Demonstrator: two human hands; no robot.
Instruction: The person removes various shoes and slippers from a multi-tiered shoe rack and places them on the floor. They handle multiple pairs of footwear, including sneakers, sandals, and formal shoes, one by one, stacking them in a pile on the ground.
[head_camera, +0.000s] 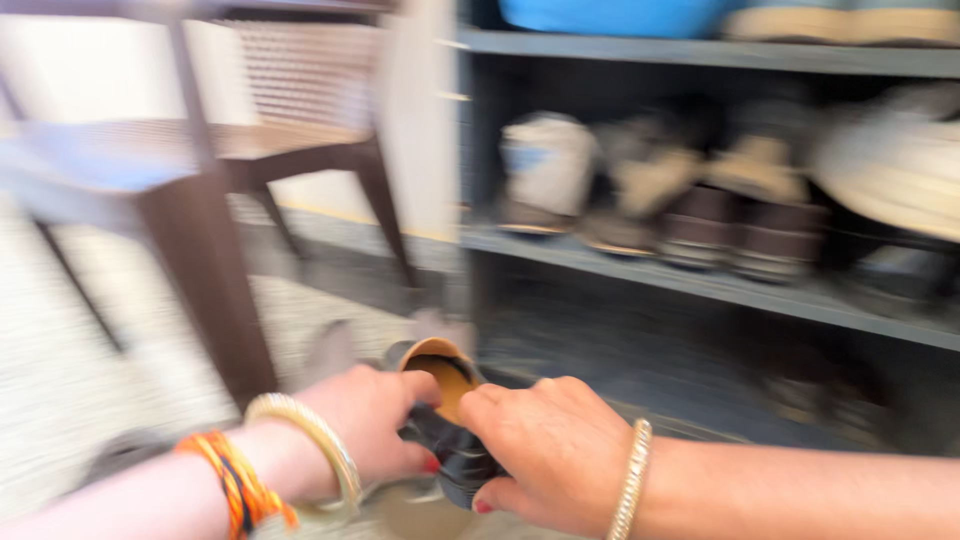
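Both hands, left hand (375, 420) and right hand (555, 455), have their grip clamped on a black shoe (450, 415) low before the shoe rack (700, 285); it is not yet shelved.

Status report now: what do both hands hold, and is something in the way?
Left hand and right hand both grip one black shoe, tan inside. Grey shoe rack ahead, brown chair at left. Picture blurred.
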